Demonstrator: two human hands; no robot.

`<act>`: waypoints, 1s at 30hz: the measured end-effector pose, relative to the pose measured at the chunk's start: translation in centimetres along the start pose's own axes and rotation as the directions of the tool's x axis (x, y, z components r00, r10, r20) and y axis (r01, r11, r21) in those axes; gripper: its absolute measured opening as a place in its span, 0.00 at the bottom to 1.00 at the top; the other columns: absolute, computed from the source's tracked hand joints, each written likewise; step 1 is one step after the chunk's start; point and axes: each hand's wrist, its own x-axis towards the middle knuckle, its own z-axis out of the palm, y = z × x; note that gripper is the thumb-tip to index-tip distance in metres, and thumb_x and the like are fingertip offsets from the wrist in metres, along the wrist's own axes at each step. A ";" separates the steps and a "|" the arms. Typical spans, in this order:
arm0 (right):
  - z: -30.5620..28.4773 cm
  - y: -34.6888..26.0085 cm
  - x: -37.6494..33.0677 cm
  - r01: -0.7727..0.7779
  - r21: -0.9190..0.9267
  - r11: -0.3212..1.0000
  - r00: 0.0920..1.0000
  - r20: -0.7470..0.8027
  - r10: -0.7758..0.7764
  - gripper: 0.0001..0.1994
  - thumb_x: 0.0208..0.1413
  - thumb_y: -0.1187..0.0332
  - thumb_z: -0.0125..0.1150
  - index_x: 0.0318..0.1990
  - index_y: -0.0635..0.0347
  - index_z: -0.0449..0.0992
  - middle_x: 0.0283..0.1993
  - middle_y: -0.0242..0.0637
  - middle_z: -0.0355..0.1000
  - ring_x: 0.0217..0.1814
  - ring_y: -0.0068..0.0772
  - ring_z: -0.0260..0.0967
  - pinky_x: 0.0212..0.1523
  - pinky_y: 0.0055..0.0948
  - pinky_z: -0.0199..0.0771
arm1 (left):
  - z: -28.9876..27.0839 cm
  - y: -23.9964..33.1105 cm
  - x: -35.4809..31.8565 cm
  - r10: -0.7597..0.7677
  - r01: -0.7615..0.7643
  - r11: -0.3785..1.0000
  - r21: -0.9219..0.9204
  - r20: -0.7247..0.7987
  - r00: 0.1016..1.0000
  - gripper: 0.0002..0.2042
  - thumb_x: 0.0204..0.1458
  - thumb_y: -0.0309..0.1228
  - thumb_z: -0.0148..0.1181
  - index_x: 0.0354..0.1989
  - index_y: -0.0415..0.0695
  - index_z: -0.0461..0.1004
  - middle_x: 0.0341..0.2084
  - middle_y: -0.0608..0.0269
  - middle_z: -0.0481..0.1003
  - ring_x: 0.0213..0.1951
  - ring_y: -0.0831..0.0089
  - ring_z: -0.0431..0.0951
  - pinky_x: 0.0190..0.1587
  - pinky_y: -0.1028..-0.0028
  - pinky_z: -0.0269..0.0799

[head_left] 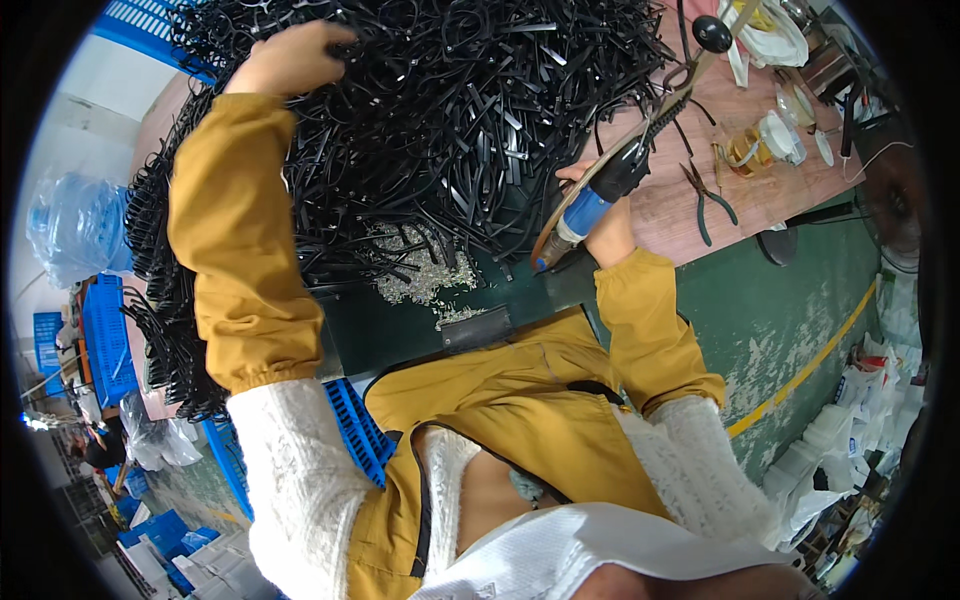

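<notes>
Factory or workshop floor, small-parts assembly type. Evidence: desk point(665, 225) piled with a big heap of black strip-like parts point(480, 110), pale scraps point(430, 272) near the front edge, blue-and-black hand tool point(588, 212), pliers point(702, 193). Around it: scuffed green painted floor point(765, 335), yellow floor line point(800, 387), blue plastic crates point(108, 340), white bagged stuff point(850, 440) along the right side.

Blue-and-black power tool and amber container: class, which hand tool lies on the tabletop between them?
In the head view, dark-handled pliers lie between the power tool and amber container.
</notes>
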 end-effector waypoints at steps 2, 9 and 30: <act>-0.3 0.6 0.3 -0.020 0.196 0.980 0.998 -0.051 0.030 0.12 0.58 0.83 0.54 0.47 0.65 0.79 0.43 0.37 0.75 0.43 0.26 0.72 0.45 0.25 0.74 | 0.0 6.2 -0.1 -0.023 0.089 0.981 0.171 -0.352 0.936 0.25 0.53 0.36 0.62 0.62 0.53 0.77 0.58 0.61 0.78 0.58 0.59 0.78 0.62 0.53 0.71; -1.7 0.1 -0.3 0.163 -0.414 0.896 0.964 -0.125 -0.233 0.10 0.55 0.81 0.55 0.43 0.65 0.78 0.40 0.42 0.76 0.45 0.41 0.72 0.46 0.35 0.72 | 8.1 13.3 9.0 -0.098 0.142 0.989 0.035 -0.567 0.818 0.11 0.60 0.37 0.51 0.43 0.48 0.79 0.42 0.58 0.82 0.44 0.55 0.83 0.58 0.42 0.67; -4.3 -0.5 -0.1 0.153 -0.719 0.677 0.809 -0.303 -0.505 0.13 0.69 0.66 0.51 0.47 0.68 0.77 0.37 0.47 0.73 0.41 0.44 0.72 0.47 0.38 0.74 | 2.4 -2.9 -13.6 -0.618 -0.822 -0.359 -0.442 -0.548 0.564 0.06 0.58 0.28 0.59 0.35 0.37 0.77 0.37 0.53 0.79 0.42 0.61 0.79 0.48 0.61 0.77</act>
